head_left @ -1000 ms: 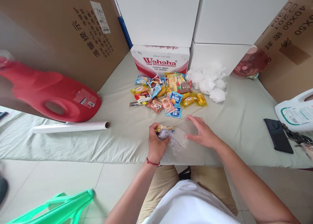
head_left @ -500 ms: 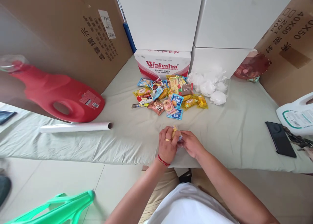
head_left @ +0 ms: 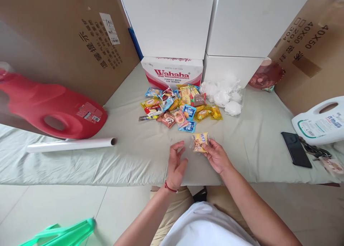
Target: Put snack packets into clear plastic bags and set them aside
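My right hand (head_left: 217, 155) grips a small yellow snack packet (head_left: 199, 141) at its right edge, thumb on top. Clear plastic shows around the packet's left side. To the left, my left hand (head_left: 176, 164) is apart from the packet, its fingers loosely curved and spread with nothing in them. Beyond both hands lies a pile of wrapped snacks, among them a brown packet (head_left: 166, 119), a pink packet (head_left: 180, 117) and a blue packet (head_left: 189, 112). Crumpled clear plastic bags (head_left: 223, 92) lie at the pile's right.
A Wahaba-like printed carton (head_left: 173, 74) and white boxes stand behind the pile. On the left are a red detergent bottle (head_left: 56, 106) and a white roll (head_left: 72, 145). At right lie a black phone (head_left: 296, 149), keys (head_left: 317, 149) and a white jug (head_left: 319, 120).
Both hands were together on the packet. My left hand has let go and moved left; my right hand now holds the packet alone, its printed face showing. The view has shifted slightly.
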`<state>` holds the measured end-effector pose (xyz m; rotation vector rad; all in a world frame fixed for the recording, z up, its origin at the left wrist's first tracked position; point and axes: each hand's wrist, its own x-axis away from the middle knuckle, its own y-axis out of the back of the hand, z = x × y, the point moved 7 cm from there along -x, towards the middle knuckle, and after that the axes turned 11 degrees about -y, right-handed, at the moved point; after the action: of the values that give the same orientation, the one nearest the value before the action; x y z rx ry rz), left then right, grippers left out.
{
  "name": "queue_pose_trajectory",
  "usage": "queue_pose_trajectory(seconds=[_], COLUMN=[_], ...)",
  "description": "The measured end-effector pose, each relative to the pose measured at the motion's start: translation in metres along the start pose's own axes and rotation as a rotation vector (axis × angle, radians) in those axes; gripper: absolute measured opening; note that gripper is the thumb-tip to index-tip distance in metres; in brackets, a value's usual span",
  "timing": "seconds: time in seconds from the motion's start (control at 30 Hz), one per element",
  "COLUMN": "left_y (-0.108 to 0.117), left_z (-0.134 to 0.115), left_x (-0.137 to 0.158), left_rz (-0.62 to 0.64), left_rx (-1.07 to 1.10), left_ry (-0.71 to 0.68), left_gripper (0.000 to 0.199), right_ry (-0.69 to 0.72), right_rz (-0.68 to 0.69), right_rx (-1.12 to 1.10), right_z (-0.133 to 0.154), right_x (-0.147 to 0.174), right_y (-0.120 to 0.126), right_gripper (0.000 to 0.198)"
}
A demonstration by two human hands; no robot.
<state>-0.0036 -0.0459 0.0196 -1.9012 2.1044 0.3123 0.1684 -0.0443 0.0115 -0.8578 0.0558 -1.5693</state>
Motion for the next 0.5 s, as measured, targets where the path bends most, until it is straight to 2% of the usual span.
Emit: queue_pose_trajectory(seconds=[0.03,0.07,0.1,0.17,0.3,0.37,0.43,0.5], left_y=[0.004,0.003,-0.002,-0.015,-0.033,-0.043,-0.058,-0.074], left_z=[0.009,0.017,0.023,0.025,0.024,0.026,0.025,0.021], left_x=[0.001,0.001,0.001,-0.004,-0.013,-0.013,-0.013,-0.015], left_rz=[-0.083,-0.116,-0.105,-0.037,0.000,0.001,0.073,0.198], left_rx=[0.067,0.140,0.218,0.335,0.312,0.305,0.321,0.286], left_ry=[0.120,0.239,0.339,0.440,0.461,0.465,0.422,0.353], left_gripper=[0.038,0.041,0.047,0.058,0.058,0.055,0.052,0.049], right_ry=[0.009,0.008,0.006,0.016,0.057,0.054,0.085,0.149], right_rz=[0.001,0.012,0.027,0.040,-0.078,-0.077,-0.052,-0.088], right_rx=[-0.007,-0.006,0.004,0.055,0.257,0.319,0.340,0.360], right_z=[0.002,0.003,0.003,0.002,-0.003,-0.005,-0.002,0.008], right_x=[0.001,0.002,0.004,0.006,0.011,0.016,0.022,0.029], right_y=[0.001,0.000,-0.001,-0.003,0.007,0.013,0.019,0.031], right_gripper=[0.048,0.048,0.048,0.050,0.060,0.068,0.072,0.070])
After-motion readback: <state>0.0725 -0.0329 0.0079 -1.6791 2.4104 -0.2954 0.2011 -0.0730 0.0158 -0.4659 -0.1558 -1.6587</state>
